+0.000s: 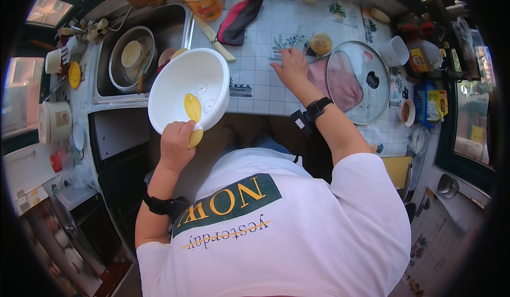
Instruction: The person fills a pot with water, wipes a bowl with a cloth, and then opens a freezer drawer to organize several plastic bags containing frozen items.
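My left hand (177,145) grips the rim of a white plastic basin (171,86) at its yellow, bill-shaped tab. The basin is tilted, its inside towards me, in front of the counter edge and partly over the sink's near corner. No contents show in it. Over the tiled-pattern countertop my right hand (293,67) has its fingers apart and holds nothing visible. Just beyond its fingertips are a potato (320,44) and a pale-handled tool (301,37), perhaps a peeler. A pink cloth (317,74) lies beside my right wrist, partly under a glass pot lid (376,98).
The steel sink (169,22) at left holds a metal bowl (112,64) with a smaller bowl inside. Behind the basin lie a long pale strip (215,40) and a pink and dark-grey cloth item (241,20). An orange detergent bottle (201,0) and a white container (394,51) stand farther out.
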`<state>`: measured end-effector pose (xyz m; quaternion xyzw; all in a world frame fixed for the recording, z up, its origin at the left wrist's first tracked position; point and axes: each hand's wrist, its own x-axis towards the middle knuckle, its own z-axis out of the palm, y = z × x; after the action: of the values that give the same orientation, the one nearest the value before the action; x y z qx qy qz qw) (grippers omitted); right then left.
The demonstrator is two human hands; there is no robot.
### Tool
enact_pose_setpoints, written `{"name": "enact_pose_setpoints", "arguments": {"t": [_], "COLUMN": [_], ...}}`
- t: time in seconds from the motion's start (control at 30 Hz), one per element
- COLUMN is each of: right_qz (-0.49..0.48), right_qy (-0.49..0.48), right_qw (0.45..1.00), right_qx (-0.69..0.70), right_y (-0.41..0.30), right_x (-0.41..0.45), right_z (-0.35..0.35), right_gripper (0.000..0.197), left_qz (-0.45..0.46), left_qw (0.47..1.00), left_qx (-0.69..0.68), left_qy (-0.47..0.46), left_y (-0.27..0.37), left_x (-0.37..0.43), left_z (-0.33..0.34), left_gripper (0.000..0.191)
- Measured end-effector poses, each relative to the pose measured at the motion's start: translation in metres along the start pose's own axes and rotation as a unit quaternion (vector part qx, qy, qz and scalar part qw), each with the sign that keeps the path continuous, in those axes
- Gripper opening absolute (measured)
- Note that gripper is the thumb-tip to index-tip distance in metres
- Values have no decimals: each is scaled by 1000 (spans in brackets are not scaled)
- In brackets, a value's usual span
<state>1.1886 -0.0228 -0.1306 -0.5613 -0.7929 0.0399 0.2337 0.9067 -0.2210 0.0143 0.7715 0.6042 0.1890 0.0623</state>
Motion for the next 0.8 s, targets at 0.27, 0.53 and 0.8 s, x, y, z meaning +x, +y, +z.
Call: {"name": "enact_pose_setpoints", "arguments": {"t": [0.27,0.53,0.8], "right_qz": [100,-50,116], "right_qy": [-89,-86,-40], "right_qw": [991,995,979], "right_qx": [-28,30,-166], "right_y": [26,19,79], "right_x": [-31,-2,30], "right_z": [-2,32,-41], "right_gripper": [57,55,88], "left_qz": [77,65,-92], "left_qw": [995,993,984], "left_qx": [54,76,100], "left_qy": [-13,-56,-119], "left_y": [-11,-19,-5], "left_x": [20,27,31], "left_z": [61,87,63], "left_gripper": [26,35,71]}}
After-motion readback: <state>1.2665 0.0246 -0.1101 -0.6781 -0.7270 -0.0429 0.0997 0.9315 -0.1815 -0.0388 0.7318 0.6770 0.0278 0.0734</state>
